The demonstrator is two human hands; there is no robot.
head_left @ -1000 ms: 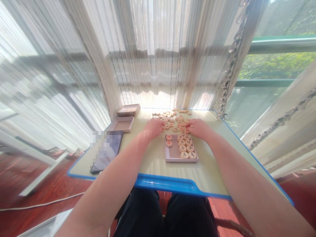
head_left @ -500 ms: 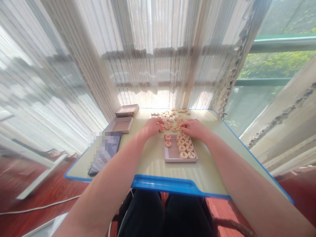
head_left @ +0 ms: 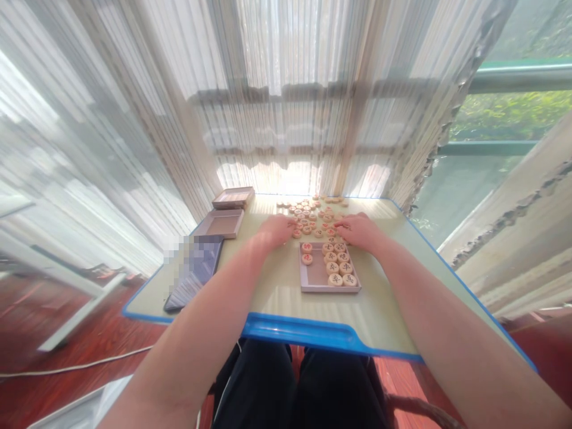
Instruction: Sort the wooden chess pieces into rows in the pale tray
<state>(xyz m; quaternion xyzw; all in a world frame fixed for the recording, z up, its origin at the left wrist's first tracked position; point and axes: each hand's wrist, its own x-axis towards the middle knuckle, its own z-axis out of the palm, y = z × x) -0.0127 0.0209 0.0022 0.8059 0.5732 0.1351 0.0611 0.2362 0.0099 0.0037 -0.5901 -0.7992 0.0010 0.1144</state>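
A shallow grey tray point(head_left: 313, 279) lies on the pale green table point(head_left: 277, 292), holding several round wooden chess pieces point(head_left: 336, 262) with red or black characters. More loose pieces point(head_left: 310, 211) are scattered beyond it. My left hand point(head_left: 277, 229) rests knuckles-up at the near edge of the loose pile, its fingers curled among the pieces. My right hand point(head_left: 360, 230) lies just past the tray's far right corner, fingers bent onto pieces there. What either hand grips is hidden.
Two more shallow trays point(head_left: 222, 223) point(head_left: 233, 196) sit at the table's far left. A dark flat sheet point(head_left: 196, 271) lies near the left edge. Sheer curtains point(head_left: 286, 95) hang close behind the table. A blue lip point(head_left: 304, 333) runs along the near edge.
Both hands stay at the pile beyond the tray, shifting only slightly. The view has drifted a little to the right.
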